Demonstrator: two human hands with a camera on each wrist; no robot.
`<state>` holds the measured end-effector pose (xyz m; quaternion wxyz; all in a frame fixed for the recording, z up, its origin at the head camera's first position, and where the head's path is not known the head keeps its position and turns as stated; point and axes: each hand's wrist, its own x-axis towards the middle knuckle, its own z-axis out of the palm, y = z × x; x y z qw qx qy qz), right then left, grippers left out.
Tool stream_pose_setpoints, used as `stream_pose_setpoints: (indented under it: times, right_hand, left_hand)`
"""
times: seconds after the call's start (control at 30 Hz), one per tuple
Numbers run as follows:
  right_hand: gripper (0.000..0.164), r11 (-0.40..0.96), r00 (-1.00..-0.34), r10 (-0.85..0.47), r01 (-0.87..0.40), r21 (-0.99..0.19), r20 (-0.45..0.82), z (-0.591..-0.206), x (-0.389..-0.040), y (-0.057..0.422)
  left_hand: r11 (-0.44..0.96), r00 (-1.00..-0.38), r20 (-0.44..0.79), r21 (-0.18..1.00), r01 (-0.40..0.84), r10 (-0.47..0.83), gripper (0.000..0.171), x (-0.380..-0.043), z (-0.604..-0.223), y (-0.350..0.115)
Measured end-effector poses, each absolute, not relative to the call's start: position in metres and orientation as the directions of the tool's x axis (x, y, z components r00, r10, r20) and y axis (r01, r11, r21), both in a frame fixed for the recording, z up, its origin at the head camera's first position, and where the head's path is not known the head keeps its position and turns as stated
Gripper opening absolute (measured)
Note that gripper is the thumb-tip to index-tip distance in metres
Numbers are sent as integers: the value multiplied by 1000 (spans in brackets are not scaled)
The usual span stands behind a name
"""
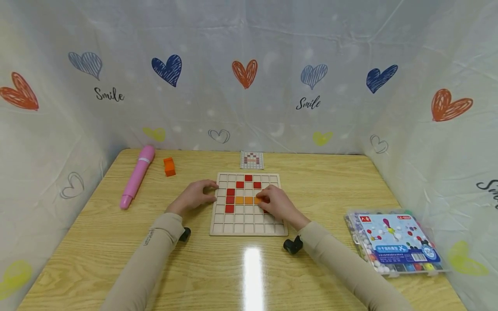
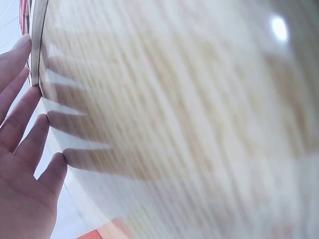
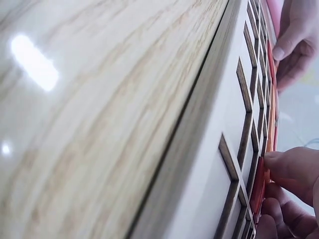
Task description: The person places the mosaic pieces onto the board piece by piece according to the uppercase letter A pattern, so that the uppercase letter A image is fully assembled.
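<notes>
A pale wooden grid board (image 1: pixel 239 219) lies flat on the table. Red square tiles (image 1: pixel 230 200) form an arch in its cells, with a row of orange tiles (image 1: pixel 248 200) across the middle. My right hand (image 1: pixel 278 203) pinches the rightmost orange tile (image 1: pixel 257 201) at its cell, thumb and fingertips down at the board; the hand covers part of the red tiles on that side. At the board's left edge rests my left hand (image 1: pixel 193 196), fingers spread and lightly bent. In the left wrist view its fingertips (image 2: pixel 34 93) meet the wooden side.
Behind the board lies a small printed pattern card (image 1: pixel 252 160). A pink microphone-shaped stick (image 1: pixel 136 177) and an orange block (image 1: pixel 169 166) are at the back left. To the right stands a clear box of molecule model parts (image 1: pixel 397 242). Fabric walls surround the table (image 1: pixel 311 276).
</notes>
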<state>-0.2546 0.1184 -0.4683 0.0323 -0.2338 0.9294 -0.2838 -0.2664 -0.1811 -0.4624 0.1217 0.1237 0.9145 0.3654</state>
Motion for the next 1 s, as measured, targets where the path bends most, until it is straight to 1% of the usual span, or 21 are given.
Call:
stream_pose_setpoints:
  times: [0.67, 0.9, 1.0]
  right_hand:
    - [21, 723, -894, -441, -408, -558, 83, -470, -255, 117]
    - [23, 728, -897, -435, -399, -557, 75, -471, -255, 117]
    - [24, 724, -903, -421, -395, -566, 92, -471, -255, 120]
  left_hand:
    - [698, -940, -124, 701, 143, 317, 41, -266, -463, -182]
    - [701, -941, -121, 698, 146, 317, 40, -266, -462, -181]
    - [699, -940, -116, 698, 154, 322, 40, -265, -461, -180]
